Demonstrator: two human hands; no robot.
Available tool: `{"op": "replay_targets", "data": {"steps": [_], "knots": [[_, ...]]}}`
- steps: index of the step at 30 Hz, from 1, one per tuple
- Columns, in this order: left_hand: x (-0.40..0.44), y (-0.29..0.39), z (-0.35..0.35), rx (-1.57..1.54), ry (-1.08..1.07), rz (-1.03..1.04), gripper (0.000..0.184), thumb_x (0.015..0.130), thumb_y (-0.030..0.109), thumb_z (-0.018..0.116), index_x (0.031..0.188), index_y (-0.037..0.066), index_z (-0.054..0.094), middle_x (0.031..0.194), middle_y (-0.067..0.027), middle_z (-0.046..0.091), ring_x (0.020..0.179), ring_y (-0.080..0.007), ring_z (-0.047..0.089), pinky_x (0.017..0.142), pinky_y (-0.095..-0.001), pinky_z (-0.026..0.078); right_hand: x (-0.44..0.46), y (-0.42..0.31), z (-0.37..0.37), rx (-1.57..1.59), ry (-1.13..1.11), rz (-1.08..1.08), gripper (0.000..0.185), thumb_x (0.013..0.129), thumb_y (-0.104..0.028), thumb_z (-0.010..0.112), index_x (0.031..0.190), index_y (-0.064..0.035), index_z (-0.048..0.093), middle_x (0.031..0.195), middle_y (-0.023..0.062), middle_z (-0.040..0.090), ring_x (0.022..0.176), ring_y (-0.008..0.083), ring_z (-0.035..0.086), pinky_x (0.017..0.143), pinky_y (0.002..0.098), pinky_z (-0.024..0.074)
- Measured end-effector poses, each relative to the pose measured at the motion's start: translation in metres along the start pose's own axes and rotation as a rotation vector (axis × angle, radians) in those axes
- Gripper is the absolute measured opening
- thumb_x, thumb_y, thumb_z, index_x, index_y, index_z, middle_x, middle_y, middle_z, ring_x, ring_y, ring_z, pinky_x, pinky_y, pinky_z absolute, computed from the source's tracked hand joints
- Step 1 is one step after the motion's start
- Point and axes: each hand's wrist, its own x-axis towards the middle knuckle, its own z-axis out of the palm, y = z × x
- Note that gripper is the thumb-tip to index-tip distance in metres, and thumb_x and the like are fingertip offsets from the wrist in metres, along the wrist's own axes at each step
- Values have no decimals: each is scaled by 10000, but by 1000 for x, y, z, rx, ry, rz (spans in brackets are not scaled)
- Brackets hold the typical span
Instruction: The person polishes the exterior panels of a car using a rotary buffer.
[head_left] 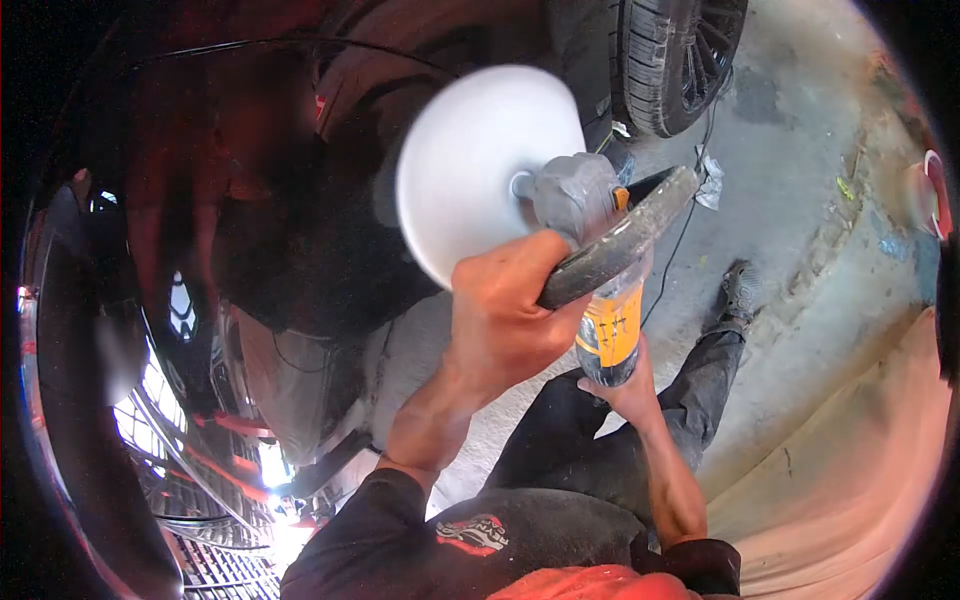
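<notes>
A polishing machine with a round white pad [480, 170], a grey head [575, 195] and a yellow and black body [612, 325] is held against or close to a dark, glossy car panel [300, 220]. The pad looks smooth and blurred. My left hand [515, 300] is wrapped round the machine's black curved handle [625, 240]. Lower down, my right hand [630, 385] grips the rear end of the body, its fingers partly hidden behind it.
A car wheel [675, 65] stands at the top. A black cable [672, 260] runs over the grey floor [780, 180] near a crumpled white scrap [709, 180]. Beige cloth [840, 480] spreads at the lower right. The car's grille [225, 565] shows at the lower left.
</notes>
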Motion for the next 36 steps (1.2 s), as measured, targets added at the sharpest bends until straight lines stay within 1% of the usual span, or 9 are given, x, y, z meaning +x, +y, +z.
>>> {"op": "replay_targets", "data": {"steps": [4,7,14,15,22,23,30,33,36], "knots": [[6,3,-1,6,41,27,202,717,51,843,775,16,652,632,-111,610,536,-156,605,527,-295,437,5,-13,-3,-38,7,-16,1002,598,-47,966,1418,-49,390,1307,85,603,1229,204,578,1086,392,442],[15,15,-23,68,101,30,202,684,43,797,791,43,626,673,-131,598,601,-316,638,554,-361,475,10,-46,-4,-49,16,-56,987,606,-63,962,1410,-48,390,1294,94,609,1222,209,583,1076,397,448],[29,39,-89,-30,341,-6,201,689,50,826,744,42,633,611,-95,548,501,-231,541,501,-311,412,3,-145,1,-212,33,-172,984,619,-42,935,1427,-39,372,1315,145,601,1236,255,587,1066,413,454],[32,37,-94,-24,418,87,206,701,51,832,751,41,632,611,-93,541,495,-202,516,494,-303,398,0,-157,1,-264,27,-199,1001,633,-28,928,1453,-36,353,1328,156,596,1245,260,586,1071,410,454],[27,39,-108,-137,398,33,183,735,29,812,803,17,642,646,-104,580,539,-203,568,535,-298,438,-8,-178,-5,-348,21,-229,1009,631,-21,931,1465,-32,363,1325,169,596,1240,264,585,1063,403,460],[25,35,-107,-139,398,91,181,822,49,838,798,-7,668,633,-1,575,593,-27,493,510,-235,375,-8,-177,-4,-372,32,-246,1011,625,-20,935,1462,-30,367,1321,168,597,1235,263,586,1061,403,461],[26,43,-115,-85,424,47,250,803,37,843,724,8,607,601,-26,562,589,-24,509,505,-243,380,-11,-177,-11,-403,8,-279,1025,605,-28,951,1454,-36,377,1302,156,603,1210,250,589,1048,401,465],[29,55,-123,-58,428,4,255,778,42,853,719,11,607,591,-29,554,565,-39,508,504,-248,377,-12,-188,-8,-328,-40,-219,1004,579,-11,951,1419,-34,402,1284,115,598,1190,226,582,1042,387,458],[34,73,-134,48,383,-50,186,717,48,807,808,46,645,683,-128,611,604,-321,635,555,-360,471,-10,-201,-5,-237,-100,-184,975,580,-19,963,1387,-35,416,1263,86,602,1182,207,579,1034,380,460]]}}
